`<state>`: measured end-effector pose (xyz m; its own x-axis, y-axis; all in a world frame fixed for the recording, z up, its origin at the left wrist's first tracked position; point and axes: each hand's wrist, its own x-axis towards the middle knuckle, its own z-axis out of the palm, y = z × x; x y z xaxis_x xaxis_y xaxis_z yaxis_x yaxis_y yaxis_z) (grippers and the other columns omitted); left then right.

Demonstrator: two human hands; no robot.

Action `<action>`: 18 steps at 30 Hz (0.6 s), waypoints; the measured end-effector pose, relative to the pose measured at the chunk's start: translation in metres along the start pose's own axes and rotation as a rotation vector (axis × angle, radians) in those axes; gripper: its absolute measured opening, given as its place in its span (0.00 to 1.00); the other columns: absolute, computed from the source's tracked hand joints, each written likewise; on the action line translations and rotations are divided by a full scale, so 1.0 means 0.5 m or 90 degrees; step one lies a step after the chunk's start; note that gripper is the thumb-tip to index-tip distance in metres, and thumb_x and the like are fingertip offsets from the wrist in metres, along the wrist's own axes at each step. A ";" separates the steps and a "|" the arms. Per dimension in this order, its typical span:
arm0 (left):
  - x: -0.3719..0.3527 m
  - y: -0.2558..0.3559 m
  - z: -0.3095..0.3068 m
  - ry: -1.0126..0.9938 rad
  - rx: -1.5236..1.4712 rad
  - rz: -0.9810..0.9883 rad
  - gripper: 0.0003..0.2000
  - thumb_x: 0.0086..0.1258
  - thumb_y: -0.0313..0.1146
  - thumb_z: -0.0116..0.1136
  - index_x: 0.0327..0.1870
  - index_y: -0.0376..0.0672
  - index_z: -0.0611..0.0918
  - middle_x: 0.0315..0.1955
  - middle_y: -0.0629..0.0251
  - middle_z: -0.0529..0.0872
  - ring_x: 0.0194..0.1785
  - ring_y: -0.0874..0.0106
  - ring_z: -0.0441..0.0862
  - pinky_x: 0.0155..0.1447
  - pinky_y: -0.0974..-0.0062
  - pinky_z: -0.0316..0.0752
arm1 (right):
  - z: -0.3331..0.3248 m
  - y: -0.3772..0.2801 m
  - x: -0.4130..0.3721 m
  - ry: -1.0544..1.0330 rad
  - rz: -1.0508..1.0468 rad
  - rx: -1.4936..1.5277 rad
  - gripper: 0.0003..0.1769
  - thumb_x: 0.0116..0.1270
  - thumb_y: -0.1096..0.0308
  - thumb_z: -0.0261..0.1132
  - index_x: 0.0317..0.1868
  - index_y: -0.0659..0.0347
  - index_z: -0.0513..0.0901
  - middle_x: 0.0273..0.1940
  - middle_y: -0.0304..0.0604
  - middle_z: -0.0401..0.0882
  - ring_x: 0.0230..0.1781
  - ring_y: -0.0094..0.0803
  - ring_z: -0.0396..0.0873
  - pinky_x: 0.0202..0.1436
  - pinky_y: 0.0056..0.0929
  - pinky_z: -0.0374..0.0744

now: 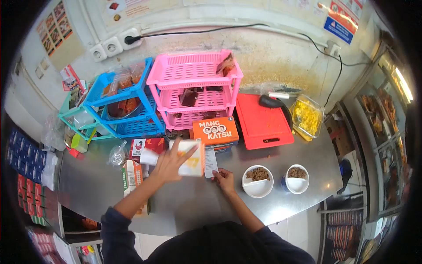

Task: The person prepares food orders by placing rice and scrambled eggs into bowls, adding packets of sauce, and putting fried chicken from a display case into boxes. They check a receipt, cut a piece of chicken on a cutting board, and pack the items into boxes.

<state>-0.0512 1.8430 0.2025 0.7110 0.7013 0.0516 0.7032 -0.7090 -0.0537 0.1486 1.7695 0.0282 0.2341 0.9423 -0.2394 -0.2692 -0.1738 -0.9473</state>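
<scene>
On the dull steel counter [94, 185], the blurred left hand [168, 167] clasps a flat white-and-yellow card box [194, 162], fingers spread around it, near the counter's middle. Just right lies a narrow paper slip [211, 161]. The right hand [226, 178] touches its lower end; whether it pinches, I cannot tell. Two round white bowls [257, 187] hold brown crumbs.

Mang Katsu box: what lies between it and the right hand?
In the head view, a white paper slip lies there, the right hand touching its lower end.

Motion-blurred white carton [190, 159] (print illegible); receipt [211, 162] lettering too small.
</scene>
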 end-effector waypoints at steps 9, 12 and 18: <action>0.286 -0.018 0.062 -0.001 -0.063 -0.020 0.55 0.33 0.50 0.70 0.70 0.65 0.52 0.56 0.41 0.67 0.52 0.49 0.73 0.46 0.55 0.74 | -0.010 0.019 0.008 0.004 0.026 -0.046 0.07 0.61 0.70 0.64 0.33 0.67 0.80 0.25 0.39 0.80 0.23 0.20 0.75 0.26 0.17 0.70; 0.258 -0.019 0.050 0.033 -0.125 -0.032 0.55 0.33 0.54 0.71 0.69 0.64 0.53 0.58 0.42 0.66 0.55 0.48 0.70 0.47 0.55 0.73 | 0.001 0.009 -0.002 0.077 -0.057 -0.029 0.08 0.59 0.70 0.65 0.35 0.66 0.79 0.23 0.38 0.78 0.19 0.21 0.74 0.21 0.16 0.66; 0.165 -0.025 0.061 0.176 -0.257 -0.122 0.52 0.38 0.49 0.71 0.69 0.60 0.54 0.60 0.39 0.61 0.38 0.54 0.81 0.40 0.61 0.77 | 0.036 -0.153 -0.023 0.313 -0.469 -0.543 0.34 0.50 0.68 0.69 0.59 0.62 0.67 0.51 0.50 0.68 0.50 0.39 0.67 0.52 0.35 0.65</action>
<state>-0.0015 1.9122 0.1773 0.5048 0.8140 0.2873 0.7262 -0.5804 0.3686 0.1495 1.7772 0.1074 0.4484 0.7186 0.5315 0.7303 0.0484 -0.6815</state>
